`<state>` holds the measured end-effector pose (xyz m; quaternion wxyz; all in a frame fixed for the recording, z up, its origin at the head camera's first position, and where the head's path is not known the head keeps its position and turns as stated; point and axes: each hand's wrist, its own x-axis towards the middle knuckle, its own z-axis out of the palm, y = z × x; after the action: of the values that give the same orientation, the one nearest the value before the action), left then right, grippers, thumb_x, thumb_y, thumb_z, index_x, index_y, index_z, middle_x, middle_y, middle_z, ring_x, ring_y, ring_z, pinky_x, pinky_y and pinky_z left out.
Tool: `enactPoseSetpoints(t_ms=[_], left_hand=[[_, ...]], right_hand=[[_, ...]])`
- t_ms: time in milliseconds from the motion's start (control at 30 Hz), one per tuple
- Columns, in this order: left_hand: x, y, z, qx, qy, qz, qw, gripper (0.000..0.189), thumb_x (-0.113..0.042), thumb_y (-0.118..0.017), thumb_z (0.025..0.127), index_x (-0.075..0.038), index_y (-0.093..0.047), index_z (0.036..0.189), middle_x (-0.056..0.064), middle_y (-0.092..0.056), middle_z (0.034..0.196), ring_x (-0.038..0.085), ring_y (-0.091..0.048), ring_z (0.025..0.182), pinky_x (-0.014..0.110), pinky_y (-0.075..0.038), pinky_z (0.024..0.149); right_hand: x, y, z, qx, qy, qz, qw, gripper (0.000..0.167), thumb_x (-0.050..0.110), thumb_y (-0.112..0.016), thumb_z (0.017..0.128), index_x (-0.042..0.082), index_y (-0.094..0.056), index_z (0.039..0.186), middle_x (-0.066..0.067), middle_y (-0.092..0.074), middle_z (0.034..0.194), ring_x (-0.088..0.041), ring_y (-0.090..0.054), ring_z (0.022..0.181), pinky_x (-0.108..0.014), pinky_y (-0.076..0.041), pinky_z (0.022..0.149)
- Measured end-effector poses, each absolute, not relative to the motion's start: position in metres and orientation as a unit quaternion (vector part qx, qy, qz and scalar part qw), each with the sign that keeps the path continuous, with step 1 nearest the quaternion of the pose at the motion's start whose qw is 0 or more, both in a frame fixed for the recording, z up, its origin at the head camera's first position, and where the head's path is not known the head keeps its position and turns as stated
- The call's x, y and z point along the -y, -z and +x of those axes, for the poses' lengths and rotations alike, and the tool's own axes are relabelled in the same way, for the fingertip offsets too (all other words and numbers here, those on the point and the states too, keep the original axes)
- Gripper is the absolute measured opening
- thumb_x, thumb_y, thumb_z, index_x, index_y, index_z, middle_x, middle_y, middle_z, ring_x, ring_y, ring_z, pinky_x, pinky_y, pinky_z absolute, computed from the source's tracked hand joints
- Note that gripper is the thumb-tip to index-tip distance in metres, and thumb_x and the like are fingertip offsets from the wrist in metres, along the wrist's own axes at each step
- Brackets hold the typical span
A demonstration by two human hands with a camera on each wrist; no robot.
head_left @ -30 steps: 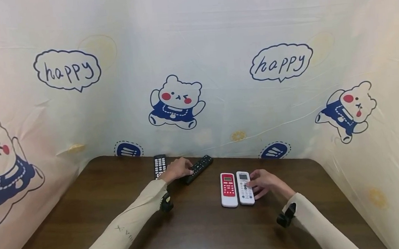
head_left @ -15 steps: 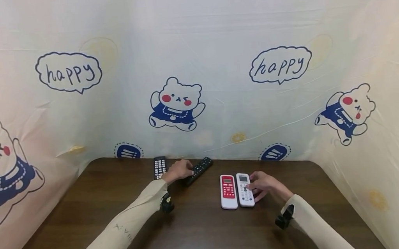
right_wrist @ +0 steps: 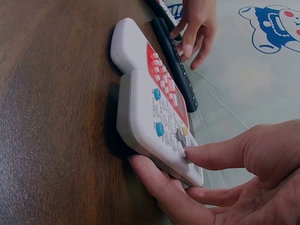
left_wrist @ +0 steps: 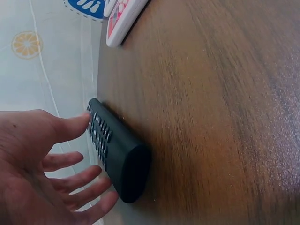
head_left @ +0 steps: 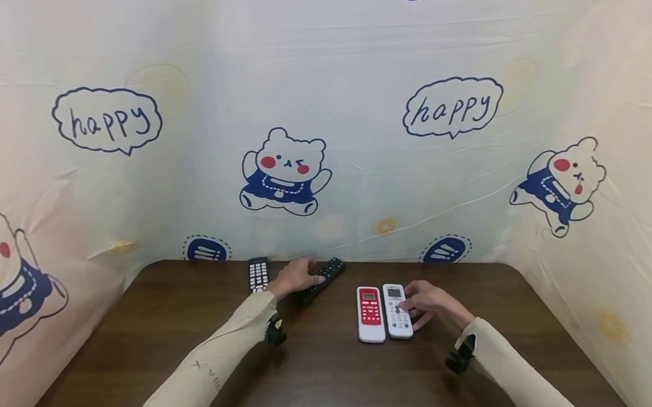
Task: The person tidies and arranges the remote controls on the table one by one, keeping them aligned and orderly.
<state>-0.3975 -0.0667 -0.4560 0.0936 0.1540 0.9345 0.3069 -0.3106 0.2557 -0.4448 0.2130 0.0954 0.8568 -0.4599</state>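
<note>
Over a black remote control [head_left: 328,276] near the back edge of the table, my left hand [head_left: 294,276] hovers with its thumb and fingers spread. In the left wrist view the thumb overlaps the remote's far end, and the loosely bent fingers [left_wrist: 82,183] lie beside its near end. My right hand [head_left: 431,299] pinches a white remote control [right_wrist: 150,115] by its right edge, thumb on the button face and fingers along the side and underneath. Left of it lies a white remote control with a red face [head_left: 370,315], side by side with the white one.
Another black remote control with pale buttons [head_left: 258,274] lies to the left of my left hand, partly hidden by it. The brown wooden table [head_left: 317,389] backs onto a hanging cloth [head_left: 357,162] printed with bears, which also encloses both sides.
My left hand has shifted slightly to the right over the black remote, its thumb reaching farther across. The right hand stays on the white remote. The head view has tilted and shifted a little.
</note>
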Motion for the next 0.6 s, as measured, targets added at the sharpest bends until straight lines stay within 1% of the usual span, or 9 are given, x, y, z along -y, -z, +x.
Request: enactPoseSetpoints(t_ms=[133, 233, 367, 500, 600], left_hand=[[0.064, 0.458, -0.399, -0.938, -0.299, 0.148, 0.092, 0.057, -0.026, -0.07, 0.101, 0.002, -0.052, 0.148, 0.024, -0.056, 0.149, 0.039, -0.057, 0.132, 0.058, -0.047, 0.111], [0.062, 0.459, -0.399, -0.944, -0.283, 0.147, 0.085, 0.057, -0.027, -0.072, 0.1, 0.001, -0.053, 0.147, 0.023, -0.058, 0.146, 0.036, -0.059, 0.128, 0.057, -0.048, 0.11], [0.061, 0.462, -0.399, -0.948, -0.276, 0.142, 0.074, 0.056, -0.027, -0.074, 0.098, 0.0, -0.057, 0.143, 0.022, -0.061, 0.142, 0.035, -0.061, 0.123, 0.057, -0.049, 0.108], [0.058, 0.467, -0.402, -0.947, -0.277, 0.14, 0.081, 0.058, -0.03, -0.075, 0.097, 0.0, -0.057, 0.143, 0.022, -0.061, 0.141, 0.035, -0.061, 0.123, 0.057, -0.049, 0.107], [0.059, 0.468, -0.405, -0.949, -0.27, 0.136, 0.087, 0.059, -0.03, -0.076, 0.097, -0.001, -0.057, 0.144, 0.021, -0.061, 0.141, 0.034, -0.06, 0.121, 0.056, -0.048, 0.107]], right_hand=[[-0.255, 0.444, -0.312, -0.859, 0.455, 0.098, 0.211, 0.052, 0.005, -0.069, 0.098, -0.008, -0.044, 0.142, -0.024, -0.06, 0.109, -0.032, -0.068, 0.095, -0.039, -0.066, 0.072], [-0.254, 0.443, -0.314, -0.861, 0.454, 0.099, 0.209, 0.052, 0.005, -0.069, 0.098, -0.008, -0.044, 0.142, -0.024, -0.06, 0.109, -0.033, -0.068, 0.094, -0.039, -0.066, 0.072], [-0.25, 0.442, -0.315, -0.866, 0.445, 0.092, 0.207, 0.052, 0.002, -0.068, 0.098, -0.009, -0.043, 0.141, -0.024, -0.06, 0.104, -0.032, -0.067, 0.091, -0.039, -0.066, 0.071], [-0.248, 0.443, -0.313, -0.878, 0.427, 0.084, 0.2, 0.049, -0.001, -0.068, 0.097, -0.012, -0.044, 0.138, -0.022, -0.059, 0.097, -0.031, -0.066, 0.086, -0.04, -0.066, 0.068], [-0.246, 0.443, -0.312, -0.879, 0.425, 0.085, 0.197, 0.048, -0.001, -0.069, 0.097, -0.011, -0.045, 0.138, -0.021, -0.058, 0.097, -0.031, -0.066, 0.085, -0.04, -0.066, 0.068]])
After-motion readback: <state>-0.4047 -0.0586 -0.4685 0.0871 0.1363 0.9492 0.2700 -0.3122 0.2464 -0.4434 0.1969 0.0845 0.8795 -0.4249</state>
